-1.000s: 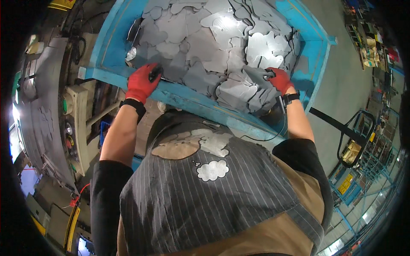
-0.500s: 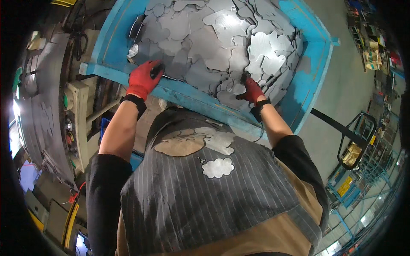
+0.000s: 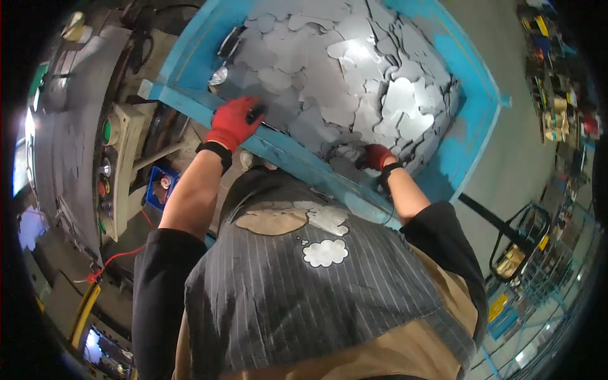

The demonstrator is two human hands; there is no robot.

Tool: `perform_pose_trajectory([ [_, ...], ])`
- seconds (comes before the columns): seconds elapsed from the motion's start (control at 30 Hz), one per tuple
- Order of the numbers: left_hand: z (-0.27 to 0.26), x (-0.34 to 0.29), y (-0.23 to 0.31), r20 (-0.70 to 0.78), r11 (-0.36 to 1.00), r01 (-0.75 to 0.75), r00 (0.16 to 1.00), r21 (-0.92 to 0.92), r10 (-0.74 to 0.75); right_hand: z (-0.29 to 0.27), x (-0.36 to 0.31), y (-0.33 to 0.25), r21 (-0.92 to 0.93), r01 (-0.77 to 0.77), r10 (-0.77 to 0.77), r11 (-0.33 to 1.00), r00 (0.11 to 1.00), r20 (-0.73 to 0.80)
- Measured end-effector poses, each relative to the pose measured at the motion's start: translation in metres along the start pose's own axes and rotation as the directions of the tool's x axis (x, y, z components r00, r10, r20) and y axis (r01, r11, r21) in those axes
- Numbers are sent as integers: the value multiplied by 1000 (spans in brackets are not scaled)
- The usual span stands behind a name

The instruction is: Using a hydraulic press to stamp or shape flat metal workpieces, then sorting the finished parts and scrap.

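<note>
A large blue metal bin [image 3: 285,150] stands before me, heaped with flat grey metal pieces [image 3: 320,79] of rounded, irregular outlines. My left hand [image 3: 237,120], in a red glove with black on the palm side, lies over the bin's near rim, its fingers curled inward. Whether anything is in them is hidden. Inside the bin, near the front, my right hand [image 3: 380,156] reaches down among the pieces in a matching glove. Its dark fingertips blend into the pieces, so their grip does not show.
At left stands a beige control box [image 3: 120,171] with buttons, beside a long grey slab-like surface [image 3: 79,126]. A small blue crate [image 3: 163,188] sits below it. To the right are grey floor [image 3: 513,152], a black bar with a looped handle [image 3: 497,221] and racks of goods [image 3: 557,114].
My right hand has turned and lowered its fingers into the pieces; its thumb stood apart before. My left hand keeps its place at the rim. The whole view has shifted slightly.
</note>
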State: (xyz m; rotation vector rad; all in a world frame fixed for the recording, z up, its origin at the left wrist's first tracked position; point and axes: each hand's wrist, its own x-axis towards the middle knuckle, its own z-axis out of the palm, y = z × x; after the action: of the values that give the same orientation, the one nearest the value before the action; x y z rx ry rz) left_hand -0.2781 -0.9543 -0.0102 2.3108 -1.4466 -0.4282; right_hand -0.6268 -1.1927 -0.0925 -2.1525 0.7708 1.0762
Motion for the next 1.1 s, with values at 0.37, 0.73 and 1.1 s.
perform_pose_trajectory([
  [0.37,-11,0,0,149,999,48,988,-22,-45,-13,-18,-20,102,21,-14,995,998,-63],
  [0.73,-13,-4,-1,91,998,42,995,-53,-37,-77,-42,0,824,539,199,172,800,-566],
  [1.1,-51,18,-19,207,-464,383,899,-799,385,-99,-85,-181,832,507,-42,-226,848,-528],
])
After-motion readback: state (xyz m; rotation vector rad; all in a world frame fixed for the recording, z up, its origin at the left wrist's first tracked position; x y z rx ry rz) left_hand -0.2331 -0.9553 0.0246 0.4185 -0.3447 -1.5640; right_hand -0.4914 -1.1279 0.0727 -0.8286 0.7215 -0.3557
